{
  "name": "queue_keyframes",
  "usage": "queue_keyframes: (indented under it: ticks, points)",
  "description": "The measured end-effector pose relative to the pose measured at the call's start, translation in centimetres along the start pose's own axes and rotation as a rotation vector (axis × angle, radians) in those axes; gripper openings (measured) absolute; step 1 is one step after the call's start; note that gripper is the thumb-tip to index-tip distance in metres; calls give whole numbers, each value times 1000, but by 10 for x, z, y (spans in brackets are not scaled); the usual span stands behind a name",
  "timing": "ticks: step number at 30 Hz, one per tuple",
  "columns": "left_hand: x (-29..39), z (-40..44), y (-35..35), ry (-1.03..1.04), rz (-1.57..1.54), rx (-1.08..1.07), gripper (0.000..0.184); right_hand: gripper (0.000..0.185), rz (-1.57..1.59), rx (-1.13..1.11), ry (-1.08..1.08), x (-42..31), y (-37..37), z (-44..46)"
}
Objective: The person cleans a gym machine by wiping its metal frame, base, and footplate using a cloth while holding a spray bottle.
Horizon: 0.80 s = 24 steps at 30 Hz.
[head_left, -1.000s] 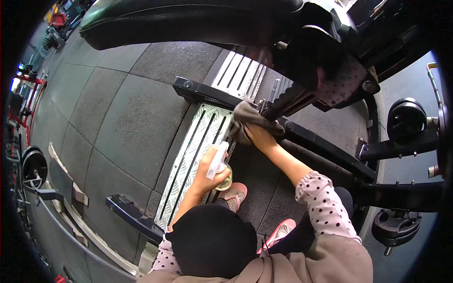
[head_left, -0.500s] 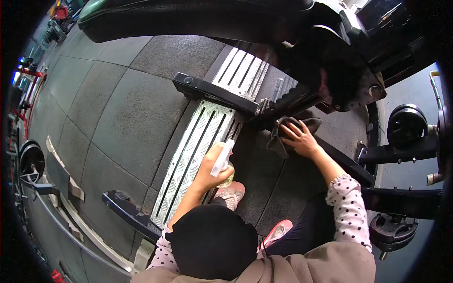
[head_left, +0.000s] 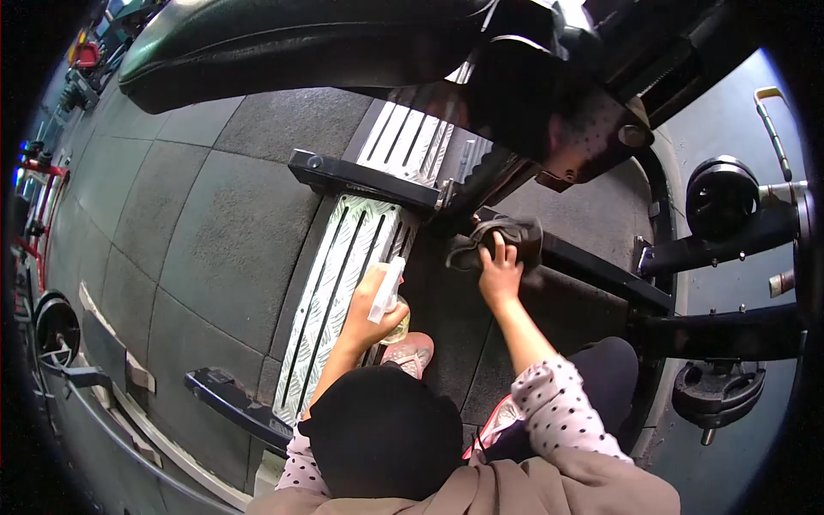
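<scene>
My left hand [head_left: 365,319] is wrapped round a spray bottle [head_left: 388,290] with a white trigger head and a see-through yellowish body, mostly hidden behind my fingers. It is held above the silvery tread-plate footrest [head_left: 330,283]. With my right hand [head_left: 500,279] I press a dark, crumpled cloth [head_left: 522,236] over a black frame bar [head_left: 588,270] of the gym machine. My fingertips dig into the cloth, and part of it hangs over the bar's left side.
A black padded bench [head_left: 292,47] overhangs the far side. A black crossbar [head_left: 365,182] cuts across the footrest. Weight plates [head_left: 723,196] sit on the machine's right. Dark rubber tiles [head_left: 232,219] cover the floor, and a barbell plate [head_left: 57,324] is at the left.
My right hand and the cloth have shifted left along the bar, and the cloth is more bunched. My left hand still grips the spray bottle. The view has turned slightly.
</scene>
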State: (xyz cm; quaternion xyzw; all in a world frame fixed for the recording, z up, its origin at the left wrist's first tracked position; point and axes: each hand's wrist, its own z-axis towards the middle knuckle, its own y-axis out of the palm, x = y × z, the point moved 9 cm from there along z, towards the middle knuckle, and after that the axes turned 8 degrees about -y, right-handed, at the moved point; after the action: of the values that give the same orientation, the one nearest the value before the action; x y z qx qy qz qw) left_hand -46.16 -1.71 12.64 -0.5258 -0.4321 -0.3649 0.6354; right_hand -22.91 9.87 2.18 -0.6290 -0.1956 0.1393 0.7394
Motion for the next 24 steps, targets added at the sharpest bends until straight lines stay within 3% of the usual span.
queue_keyframes:
  ticks: [2, 4, 5, 6, 8, 11, 12, 13, 14, 17, 24]
  points:
    - [7, 1, 1, 19, 17, -2, 33, 42, 468, 129, 314, 3, 10, -29]
    - [7, 2, 3, 12, 28, -2, 31, 38, 1224, 286, 831, 27, 102, -81]
    - [4, 2, 4, 4, 31, -6, 31, 39, 1629, 529, 1087, 32, 146, -114]
    - [1, 2, 6, -5, 33, -9, 32, 44, 1797, 626, 1311, 31, 103, -126]
    - [-6, 1, 7, 22, 43, -9, 34, 51, 1846, 898, 1520, 51, 73, -138]
    - [-6, 2, 7, 2, 14, -3, 33, 54, 1801, 790, 1417, 78, 105, -108]
    - [-6, 2, 8, -15, -4, 0, 32, 48, 2150, 672, 1122, 62, 115, -63]
    - [-7, 3, 9, -20, -8, -7, 32, 42, 2210, 532, 1190, 40, 117, -40]
    - [-8, 4, 10, -26, -12, -13, 32, 35, 2347, 502, 1149, 20, 135, -17]
    - [-10, 3, 11, -51, -39, -20, 33, 37, 2441, 514, 1088, -12, 158, 10]
    - [-19, 2, 15, -100, 6, -92, 38, 31, 2292, 223, 1191, -52, 161, 30]
